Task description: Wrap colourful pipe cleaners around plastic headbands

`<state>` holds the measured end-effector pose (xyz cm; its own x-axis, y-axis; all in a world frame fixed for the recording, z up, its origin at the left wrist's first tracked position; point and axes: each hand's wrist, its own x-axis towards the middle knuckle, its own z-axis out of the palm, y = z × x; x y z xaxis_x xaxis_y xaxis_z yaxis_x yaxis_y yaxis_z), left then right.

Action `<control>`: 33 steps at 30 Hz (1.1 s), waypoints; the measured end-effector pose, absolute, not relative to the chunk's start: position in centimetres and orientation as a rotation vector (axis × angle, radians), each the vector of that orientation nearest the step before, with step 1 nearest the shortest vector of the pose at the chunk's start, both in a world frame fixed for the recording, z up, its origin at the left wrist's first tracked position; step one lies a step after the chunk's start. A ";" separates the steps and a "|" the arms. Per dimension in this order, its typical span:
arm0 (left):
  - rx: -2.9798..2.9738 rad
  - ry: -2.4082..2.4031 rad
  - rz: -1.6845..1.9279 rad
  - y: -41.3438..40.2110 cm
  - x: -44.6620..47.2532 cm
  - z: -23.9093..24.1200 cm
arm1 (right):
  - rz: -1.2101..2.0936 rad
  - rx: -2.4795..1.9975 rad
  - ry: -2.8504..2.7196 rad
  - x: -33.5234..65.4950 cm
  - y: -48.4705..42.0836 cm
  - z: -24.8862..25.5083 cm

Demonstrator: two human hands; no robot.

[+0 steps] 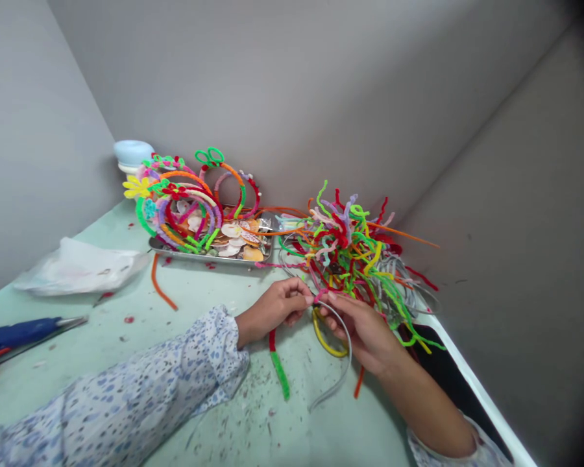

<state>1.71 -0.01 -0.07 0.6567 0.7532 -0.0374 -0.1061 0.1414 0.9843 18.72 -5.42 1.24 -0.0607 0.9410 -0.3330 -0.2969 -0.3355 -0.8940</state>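
Note:
My left hand (278, 303) is closed in a pinch on a pink pipe cleaner (320, 296), which crosses a thin grey headband (346, 363). My right hand (363, 327) grips the headband close to that crossing, its fingers partly behind the band. The band's free end curves down toward the tabletop. Beneath my hands shows a yellow curved piece (331, 351), partly hidden by the right fingers. A red and green pipe cleaner (280, 373) lies below my left hand, and an orange one (359, 383) pokes out under my right wrist.
A tangled heap of colourful pipe cleaners (355, 246) lies beyond my hands. Wrapped headbands (189, 207) rest on a metal tray (214, 258) of discs. At left are a plastic bag (78, 267), a blue-handled glue gun (24, 336) and a light-blue lidded container (133, 154). Grey walls enclose the table.

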 end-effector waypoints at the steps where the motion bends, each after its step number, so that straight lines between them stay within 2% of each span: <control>1: 1.297 0.621 0.678 -0.1 1.7 0.0 | 1.592 -1.199 -0.782 18.7 -5.4 1.2; 33: 1.389 0.677 0.590 -0.5 2.2 -0.3 | 0.769 -1.504 -1.122 16.9 -6.9 -0.1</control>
<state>2.21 -0.53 -0.28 0.6806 0.7278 -0.0839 0.0173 0.0985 0.9950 16.92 -6.86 -0.10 0.3514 0.9318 0.0914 0.2515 0.0001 -0.9678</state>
